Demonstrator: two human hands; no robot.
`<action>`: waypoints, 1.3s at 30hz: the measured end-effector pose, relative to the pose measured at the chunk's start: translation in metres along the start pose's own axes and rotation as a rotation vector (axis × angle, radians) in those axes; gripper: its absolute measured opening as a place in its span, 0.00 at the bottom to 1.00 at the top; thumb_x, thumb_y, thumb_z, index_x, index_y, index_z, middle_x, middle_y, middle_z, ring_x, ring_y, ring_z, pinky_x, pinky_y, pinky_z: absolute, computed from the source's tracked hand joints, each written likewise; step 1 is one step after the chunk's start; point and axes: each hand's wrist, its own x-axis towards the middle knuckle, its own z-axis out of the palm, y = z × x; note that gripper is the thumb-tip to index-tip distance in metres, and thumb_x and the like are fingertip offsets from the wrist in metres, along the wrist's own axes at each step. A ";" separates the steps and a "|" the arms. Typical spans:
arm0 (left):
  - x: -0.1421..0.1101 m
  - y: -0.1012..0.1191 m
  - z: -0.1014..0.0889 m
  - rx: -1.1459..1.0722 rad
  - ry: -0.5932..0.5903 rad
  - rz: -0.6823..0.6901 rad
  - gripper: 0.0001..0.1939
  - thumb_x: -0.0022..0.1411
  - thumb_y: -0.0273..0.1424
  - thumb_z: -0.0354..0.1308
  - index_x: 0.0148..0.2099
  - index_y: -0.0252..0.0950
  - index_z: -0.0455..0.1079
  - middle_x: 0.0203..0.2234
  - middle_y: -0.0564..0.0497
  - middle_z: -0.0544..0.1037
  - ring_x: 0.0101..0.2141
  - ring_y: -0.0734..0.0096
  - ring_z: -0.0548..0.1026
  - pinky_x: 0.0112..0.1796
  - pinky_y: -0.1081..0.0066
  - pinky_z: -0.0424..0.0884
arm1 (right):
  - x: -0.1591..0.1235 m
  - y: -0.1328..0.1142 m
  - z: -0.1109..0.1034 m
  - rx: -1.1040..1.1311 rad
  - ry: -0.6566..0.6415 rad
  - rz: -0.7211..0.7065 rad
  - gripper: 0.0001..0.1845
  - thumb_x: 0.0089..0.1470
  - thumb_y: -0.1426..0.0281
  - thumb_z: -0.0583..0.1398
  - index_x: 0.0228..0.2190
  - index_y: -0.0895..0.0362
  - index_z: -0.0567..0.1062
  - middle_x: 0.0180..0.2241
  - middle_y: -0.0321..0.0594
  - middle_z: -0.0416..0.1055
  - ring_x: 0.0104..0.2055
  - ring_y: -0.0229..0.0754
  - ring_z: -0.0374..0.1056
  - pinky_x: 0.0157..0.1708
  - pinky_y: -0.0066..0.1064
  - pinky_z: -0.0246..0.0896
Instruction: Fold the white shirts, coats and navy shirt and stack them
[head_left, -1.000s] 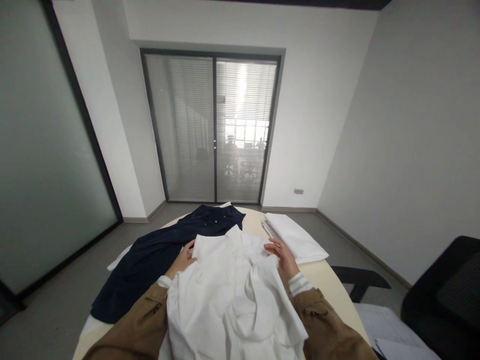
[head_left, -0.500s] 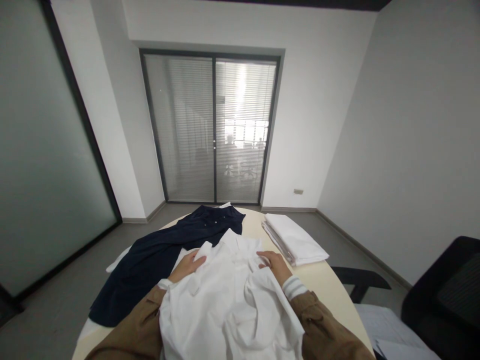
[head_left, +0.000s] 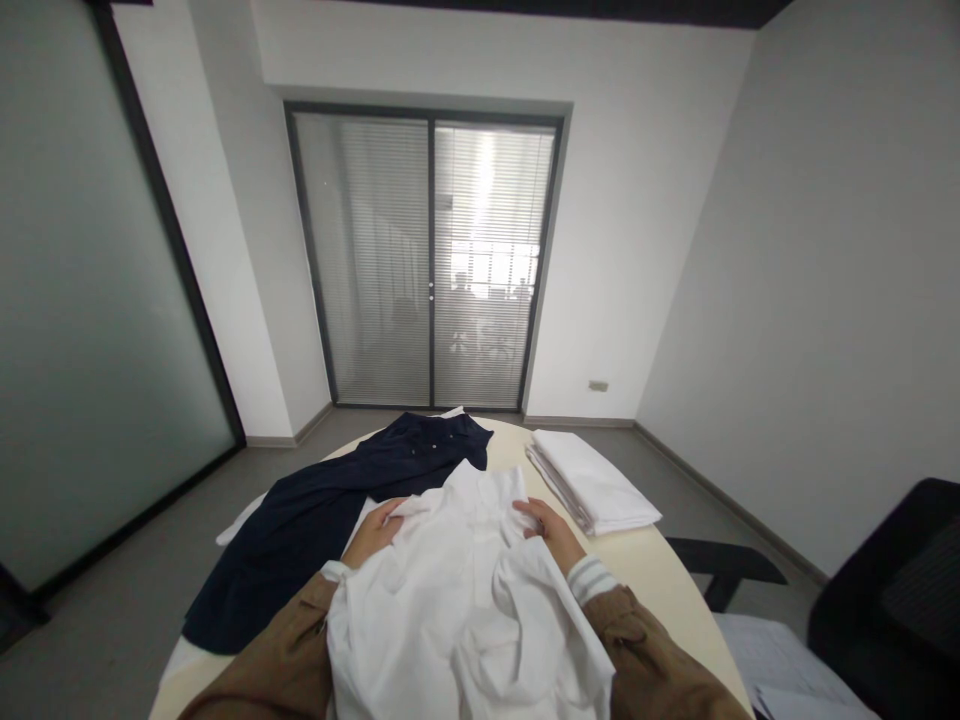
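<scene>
A white shirt (head_left: 450, 590) lies loosely spread in front of me, its collar end pointing away and its lower part creased and bunched near me. On its left edge, my left hand (head_left: 375, 530) is closed, the thumb on top of the cloth. My right hand (head_left: 551, 532) pinches the right edge near the collar, fingers partly behind the fabric. Left of and beyond the shirt, a dark navy garment (head_left: 300, 530) with small buttons stretches across the table, some white cloth showing under it.
The round cream table (head_left: 690, 620) holds a folded white cloth (head_left: 592, 480) at the back right. A black office chair (head_left: 892, 590) stands at the right, and papers (head_left: 780, 660) lie beside the table there. Glass doors with blinds (head_left: 427, 260) are in the far wall.
My left hand's thumb has drawn in the shirt's left edge, and the flap that stood up there now lies lower. My right hand keeps nearly the same place.
</scene>
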 end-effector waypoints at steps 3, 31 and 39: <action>0.001 -0.005 0.001 -0.083 -0.025 0.071 0.24 0.56 0.45 0.56 0.50 0.36 0.76 0.47 0.44 0.80 0.50 0.50 0.75 0.51 0.63 0.70 | 0.001 0.001 0.000 -0.011 0.026 0.019 0.26 0.47 0.70 0.59 0.50 0.54 0.74 0.57 0.49 0.66 0.60 0.53 0.62 0.63 0.49 0.52; 0.062 -0.018 -0.032 0.004 0.106 -0.205 0.40 0.48 0.32 0.68 0.61 0.27 0.60 0.29 0.46 0.80 0.30 0.59 0.79 0.31 0.68 0.72 | 0.131 -0.020 -0.004 -0.689 -0.209 -0.050 0.44 0.49 0.77 0.56 0.67 0.58 0.51 0.71 0.47 0.35 0.69 0.53 0.46 0.65 0.45 0.45; 0.069 -0.022 -0.033 0.067 0.260 -0.100 0.21 0.57 0.29 0.58 0.53 0.36 0.62 0.38 0.47 0.79 0.36 0.65 0.79 0.38 0.69 0.72 | 0.094 -0.038 -0.028 -0.639 -0.060 0.255 0.37 0.55 0.57 0.59 0.60 0.62 0.62 0.62 0.64 0.58 0.61 0.63 0.60 0.57 0.53 0.53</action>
